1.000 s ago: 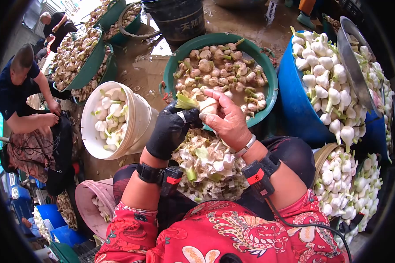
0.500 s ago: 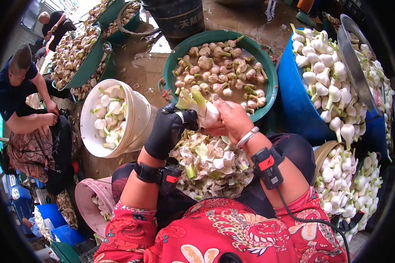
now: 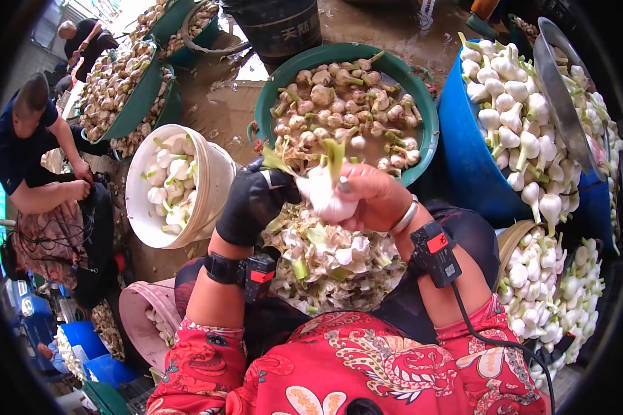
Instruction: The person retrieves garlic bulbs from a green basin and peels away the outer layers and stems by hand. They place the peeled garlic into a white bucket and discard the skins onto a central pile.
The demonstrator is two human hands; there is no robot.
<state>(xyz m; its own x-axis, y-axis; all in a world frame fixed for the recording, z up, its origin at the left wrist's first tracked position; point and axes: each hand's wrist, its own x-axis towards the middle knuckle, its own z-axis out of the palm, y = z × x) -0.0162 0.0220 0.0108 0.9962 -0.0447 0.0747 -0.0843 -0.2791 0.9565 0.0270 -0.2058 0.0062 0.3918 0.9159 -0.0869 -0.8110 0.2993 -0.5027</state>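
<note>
A white garlic bulb [image 3: 327,197] with a short green stem stands upright between my hands. My right hand [image 3: 377,197], bare and with a bracelet at the wrist, is closed around the bulb's right side, thumb on its face. My left hand [image 3: 255,202], in a black fingerless-looking glove, is closed at the bulb's left side. From its fingers a strip of garlic skin [image 3: 277,163] with a green end sticks out, peeled away from the stem. Beneath both hands lies a heap of garlic skins [image 3: 332,259] in my lap area.
Ahead, a green basin [image 3: 262,104] holds unpeeled garlic in brown water. A white bucket [image 3: 211,173] of peeled bulbs stands left, a blue tub [image 3: 464,166] heaped with bulbs right. A pink bucket [image 3: 135,304] sits lower left. Another person [image 3: 34,145] sits at far left.
My left hand has drawn slightly left and down, and a strip of skin has come apart from the stem. My right hand has shifted right and lower, with the bulb now whiter and more upright.
</note>
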